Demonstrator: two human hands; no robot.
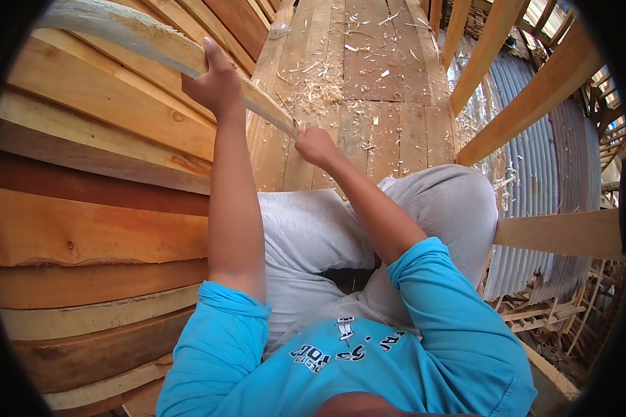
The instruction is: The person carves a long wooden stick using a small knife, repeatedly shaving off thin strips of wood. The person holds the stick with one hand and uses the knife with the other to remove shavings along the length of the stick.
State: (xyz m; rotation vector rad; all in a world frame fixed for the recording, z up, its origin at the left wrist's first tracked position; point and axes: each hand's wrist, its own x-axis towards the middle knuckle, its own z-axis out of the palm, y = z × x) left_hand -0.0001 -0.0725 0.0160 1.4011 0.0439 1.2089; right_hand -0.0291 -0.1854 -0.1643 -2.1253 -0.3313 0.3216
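A long, pale, curved piece of wood (146, 38) runs from the upper left toward the middle, narrowing toward me. My left hand (219, 82) is closed round it partway along, thumb on top. At its narrow near end my right hand (316, 145) is closed. A thin dark strip (286, 110) sticks out from the right hand along the wood's edge. It looks like a blade, but its kind is hidden by the fingers. Both hands are held out over the plank floor (410, 132), beyond my bent legs in grey trousers (313, 222).
Curled wood shavings (321, 94) litter the floor ahead. Stacked boards (97, 226) form a wall close on my left. Slanted wooden posts (528, 94) and a low rail (560, 233) border the right side, with corrugated metal sheets (535, 163) beyond and below. A small clear object (279, 30) lies by the boards.
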